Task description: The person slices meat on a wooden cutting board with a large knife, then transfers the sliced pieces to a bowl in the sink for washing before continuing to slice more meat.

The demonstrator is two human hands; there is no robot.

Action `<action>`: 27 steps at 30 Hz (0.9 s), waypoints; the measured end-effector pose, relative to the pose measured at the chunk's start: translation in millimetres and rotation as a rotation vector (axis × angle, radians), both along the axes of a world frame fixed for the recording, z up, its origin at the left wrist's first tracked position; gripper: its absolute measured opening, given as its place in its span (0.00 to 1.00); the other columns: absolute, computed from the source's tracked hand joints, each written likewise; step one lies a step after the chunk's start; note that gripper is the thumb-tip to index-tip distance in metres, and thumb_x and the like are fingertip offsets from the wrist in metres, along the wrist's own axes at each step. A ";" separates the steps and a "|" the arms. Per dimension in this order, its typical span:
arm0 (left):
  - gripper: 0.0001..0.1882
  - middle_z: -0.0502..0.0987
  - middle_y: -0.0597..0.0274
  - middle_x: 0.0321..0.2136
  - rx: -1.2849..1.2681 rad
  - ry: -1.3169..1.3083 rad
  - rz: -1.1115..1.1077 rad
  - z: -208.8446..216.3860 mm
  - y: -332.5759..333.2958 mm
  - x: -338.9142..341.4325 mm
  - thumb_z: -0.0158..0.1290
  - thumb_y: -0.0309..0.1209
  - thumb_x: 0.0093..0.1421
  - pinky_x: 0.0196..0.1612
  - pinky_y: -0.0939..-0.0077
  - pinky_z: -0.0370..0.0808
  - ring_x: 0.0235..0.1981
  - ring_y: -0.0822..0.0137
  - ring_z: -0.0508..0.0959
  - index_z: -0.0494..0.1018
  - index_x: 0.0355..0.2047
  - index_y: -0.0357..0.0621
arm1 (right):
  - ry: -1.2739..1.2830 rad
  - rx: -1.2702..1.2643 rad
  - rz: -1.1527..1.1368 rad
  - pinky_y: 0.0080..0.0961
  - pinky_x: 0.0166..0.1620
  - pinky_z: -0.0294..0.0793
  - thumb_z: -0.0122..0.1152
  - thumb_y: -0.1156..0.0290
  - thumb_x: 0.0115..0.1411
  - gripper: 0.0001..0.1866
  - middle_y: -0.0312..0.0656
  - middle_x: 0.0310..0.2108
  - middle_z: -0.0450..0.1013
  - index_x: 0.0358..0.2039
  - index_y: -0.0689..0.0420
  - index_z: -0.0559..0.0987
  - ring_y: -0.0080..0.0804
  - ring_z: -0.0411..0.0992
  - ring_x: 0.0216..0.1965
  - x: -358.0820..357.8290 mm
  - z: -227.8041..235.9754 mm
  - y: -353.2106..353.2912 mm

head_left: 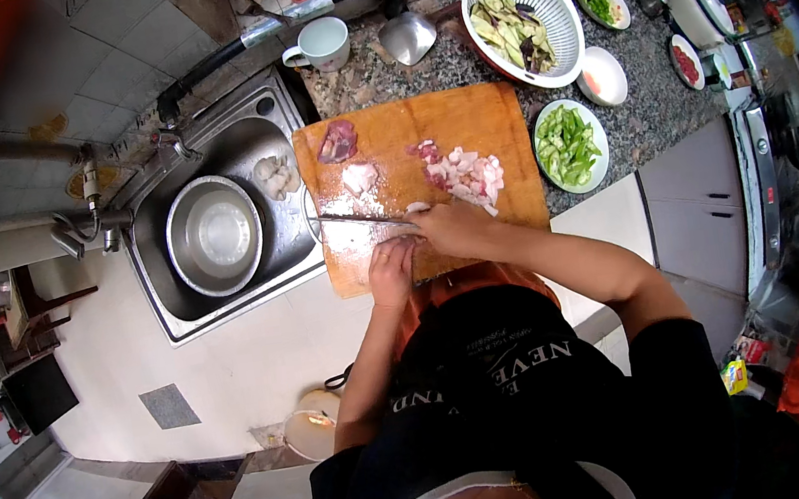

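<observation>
A wooden cutting board (484,122) lies in front of me. My right hand (452,229) is closed round the handle of a kitchen knife (360,220), its blade reaching left across the board. Just below the blade, my left hand (392,269) presses down with curled fingers on a piece of meat that they mostly hide. A heap of cut meat (471,177) sits right of the middle of the board. Further left are a dark red chunk of meat (338,142) and a pale fatty piece (360,178).
Left of the board, a metal sink (148,272) holds a steel basin (174,241) and a greyish cloth-like lump (276,178). Behind stand a mug (326,45) and a ladle (409,38). At right are a colander of sliced eggplant (557,2), sliced green peppers (569,146) on a plate, and a white bowl (604,79).
</observation>
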State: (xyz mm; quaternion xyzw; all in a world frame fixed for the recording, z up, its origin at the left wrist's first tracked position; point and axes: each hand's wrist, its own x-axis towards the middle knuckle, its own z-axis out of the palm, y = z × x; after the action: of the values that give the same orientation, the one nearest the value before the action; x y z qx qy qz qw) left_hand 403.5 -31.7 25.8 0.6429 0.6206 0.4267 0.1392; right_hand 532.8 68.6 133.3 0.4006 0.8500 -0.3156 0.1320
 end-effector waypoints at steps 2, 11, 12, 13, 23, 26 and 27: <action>0.05 0.76 0.59 0.27 -0.019 -0.041 0.002 8.0 1.9 0.9 0.57 0.21 0.48 0.34 0.72 0.72 0.31 0.60 0.74 0.75 0.26 0.42 | 0.021 -0.008 -0.011 0.44 0.34 0.72 0.44 0.72 0.54 0.14 0.52 0.27 0.74 0.41 0.57 0.71 0.52 0.74 0.31 22.3 16.8 4.2; 0.06 0.75 0.60 0.27 0.007 0.025 0.000 -3.4 -5.1 -0.8 0.58 0.22 0.47 0.33 0.71 0.72 0.30 0.59 0.74 0.75 0.27 0.41 | -0.081 -0.112 -0.001 0.45 0.34 0.72 0.44 0.74 0.53 0.16 0.53 0.28 0.74 0.43 0.57 0.71 0.53 0.74 0.31 62.0 20.8 -22.8; 0.06 0.75 0.60 0.26 0.017 0.033 0.010 -2.2 -4.9 -0.6 0.58 0.22 0.46 0.33 0.71 0.72 0.29 0.59 0.74 0.75 0.26 0.41 | -0.066 -0.122 -0.002 0.46 0.33 0.72 0.45 0.72 0.53 0.15 0.54 0.28 0.73 0.42 0.58 0.71 0.52 0.73 0.31 59.5 12.8 -24.0; 0.05 0.75 0.60 0.26 -0.015 0.038 0.014 -3.9 -6.4 -0.7 0.58 0.22 0.46 0.33 0.71 0.72 0.29 0.59 0.74 0.75 0.26 0.41 | -0.051 -0.131 -0.003 0.47 0.32 0.72 0.45 0.71 0.54 0.14 0.54 0.28 0.73 0.41 0.58 0.71 0.52 0.73 0.31 54.0 -1.1 -25.8; 0.05 0.75 0.60 0.27 -0.004 -0.025 -0.009 7.1 3.7 2.1 0.58 0.22 0.47 0.34 0.72 0.72 0.29 0.60 0.73 0.75 0.27 0.42 | 0.013 0.043 -0.059 0.45 0.32 0.71 0.48 0.70 0.55 0.16 0.53 0.27 0.73 0.45 0.57 0.70 0.50 0.73 0.32 14.8 14.8 6.9; 0.06 0.75 0.60 0.30 -0.022 -0.032 -0.031 11.1 4.0 0.8 0.58 0.23 0.48 0.34 0.72 0.72 0.30 0.60 0.73 0.75 0.28 0.43 | 0.131 0.015 -0.160 0.44 0.33 0.71 0.48 0.67 0.57 0.17 0.53 0.28 0.73 0.47 0.54 0.69 0.51 0.73 0.31 46.3 30.3 4.0; 0.06 0.75 0.60 0.31 -0.030 -0.031 -0.044 12.1 5.5 1.4 0.57 0.23 0.48 0.35 0.72 0.72 0.30 0.60 0.73 0.75 0.29 0.43 | 0.144 0.046 -0.182 0.44 0.33 0.71 0.48 0.66 0.57 0.16 0.53 0.28 0.73 0.47 0.54 0.69 0.51 0.73 0.31 53.0 30.4 0.3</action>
State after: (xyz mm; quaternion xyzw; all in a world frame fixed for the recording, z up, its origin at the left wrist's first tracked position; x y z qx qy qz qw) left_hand 404.9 -26.3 37.9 0.6477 0.6104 0.4241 0.1675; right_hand 585.8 68.8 163.6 0.4551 0.8246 -0.3346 0.0320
